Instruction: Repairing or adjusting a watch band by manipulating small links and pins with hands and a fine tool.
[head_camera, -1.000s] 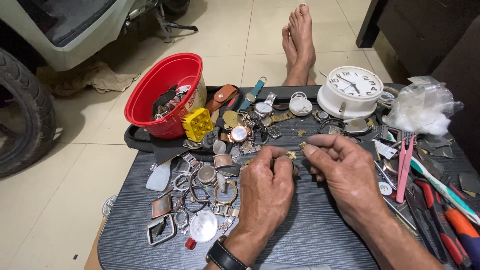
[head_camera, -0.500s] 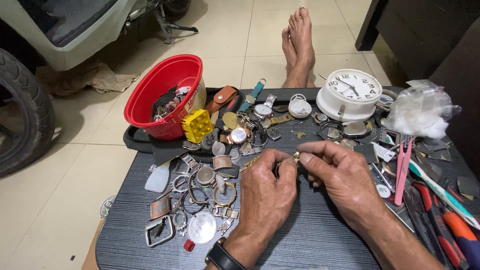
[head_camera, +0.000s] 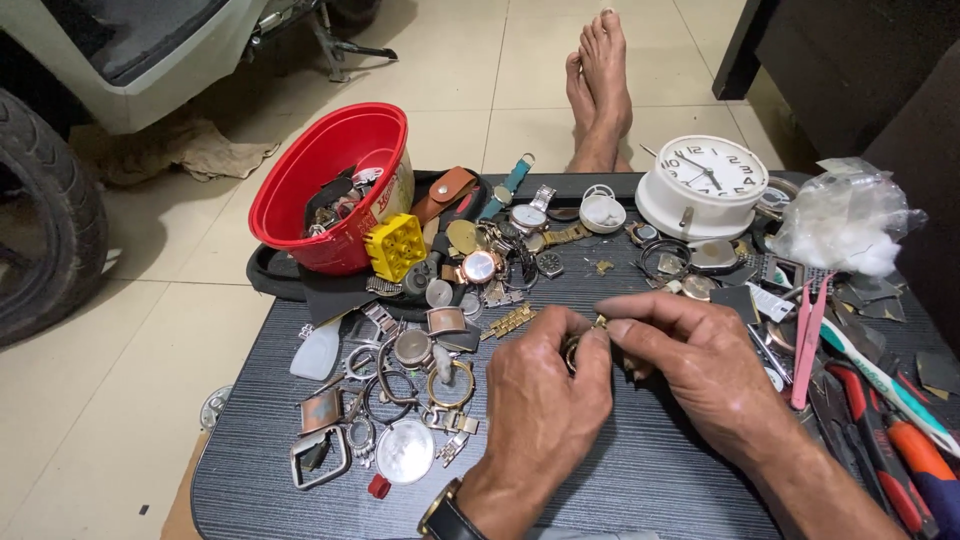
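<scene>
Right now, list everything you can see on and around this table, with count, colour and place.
table: one, dark grey woodgrain, centre
bucket: one, red, tipped at the table's far left, holding parts
ratchet block: one, yellow, beside the bucket
alarm clock: one, white, far right
watch cases and bracelet parts: many, silver and copper, left half
plastic bag: one, clear, right edge
tweezers: one, pink, right
pliers: red handles, right edge
tyre: one, black, floor left
feet: two, bare, beyond the table
left hand: wearing a wristwatch
right hand: fingers pinching a small gold part with the left
</scene>
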